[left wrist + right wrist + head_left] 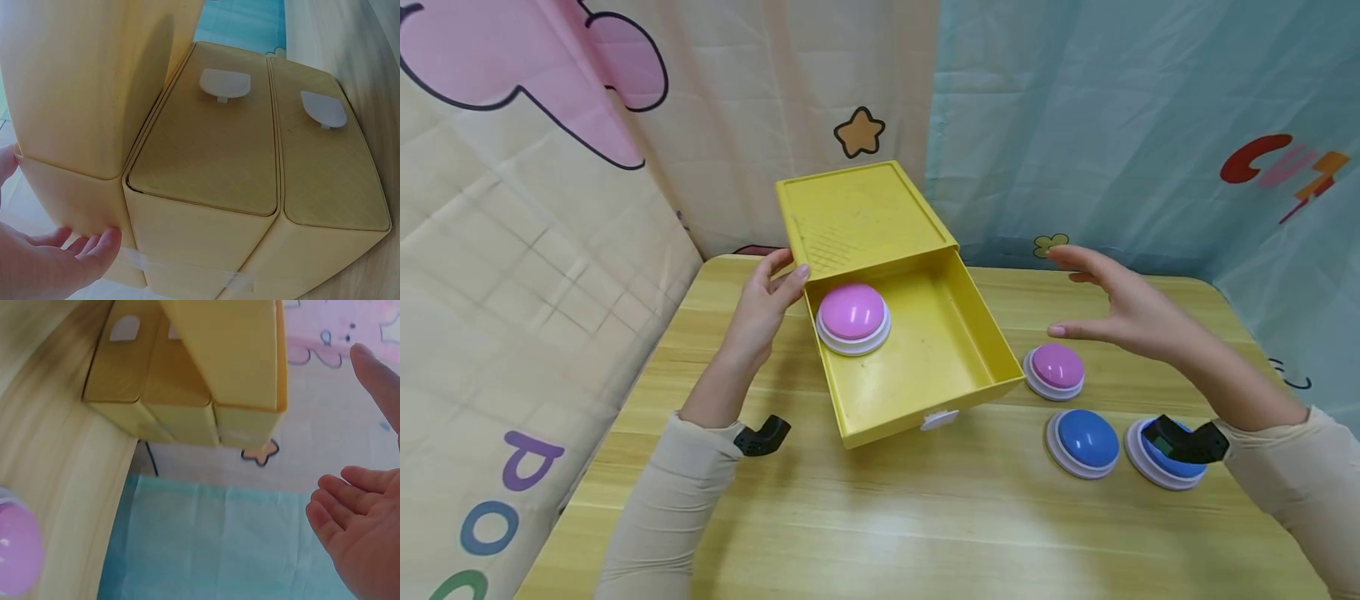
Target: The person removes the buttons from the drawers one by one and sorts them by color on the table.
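Observation:
A yellow drawer cabinet (865, 217) has its top drawer (925, 358) pulled far out. Inside, by the drawer's left wall, sits a pink dome button (852, 312) on a white base. My left hand (767, 296) holds the cabinet's left side near the front, thumb at the top edge; the left wrist view shows its fingers against the side wall. My right hand (1120, 304) hovers right of the drawer, thumb and fingers spread, holding nothing. On the table below it lie another pink button (1057, 367), a blue button (1086, 439) and a second blue button (1183, 471), partly covered by the wrist camera.
Two closed drawers (206, 144) with white pull tabs sit beneath the pulled-out one. The cabinet stands at the back of a wooden table (865, 525). Printed curtains (1075, 125) hang behind and beside the table.

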Tool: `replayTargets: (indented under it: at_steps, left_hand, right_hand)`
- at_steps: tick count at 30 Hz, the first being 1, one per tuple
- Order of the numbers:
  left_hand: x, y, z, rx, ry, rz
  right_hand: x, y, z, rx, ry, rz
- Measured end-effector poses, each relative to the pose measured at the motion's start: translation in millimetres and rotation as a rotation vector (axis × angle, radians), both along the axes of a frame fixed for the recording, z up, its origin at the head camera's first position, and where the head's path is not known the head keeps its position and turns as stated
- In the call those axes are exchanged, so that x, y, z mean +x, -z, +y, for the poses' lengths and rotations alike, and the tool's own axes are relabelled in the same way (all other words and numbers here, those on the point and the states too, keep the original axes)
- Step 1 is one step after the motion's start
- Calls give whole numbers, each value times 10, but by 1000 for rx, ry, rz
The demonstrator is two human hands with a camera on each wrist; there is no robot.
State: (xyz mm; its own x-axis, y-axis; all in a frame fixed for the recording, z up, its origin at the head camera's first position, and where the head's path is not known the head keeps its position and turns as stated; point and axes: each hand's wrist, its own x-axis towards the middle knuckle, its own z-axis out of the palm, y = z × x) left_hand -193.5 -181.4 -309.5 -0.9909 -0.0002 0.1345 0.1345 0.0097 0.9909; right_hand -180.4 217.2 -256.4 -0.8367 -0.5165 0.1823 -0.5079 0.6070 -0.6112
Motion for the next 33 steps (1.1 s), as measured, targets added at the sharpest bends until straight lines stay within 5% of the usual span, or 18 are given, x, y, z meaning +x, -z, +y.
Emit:
replayTargets:
  at_steps: [15, 33]
  left_hand:
    - [-1, -7, 1, -3, -5, -3]
    - [-9, 8, 8, -2, -6, -10]
  right_hand:
    - [-202, -375, -1006, 145, -307, 15]
    - [-381, -219, -1812, 457, -525, -9]
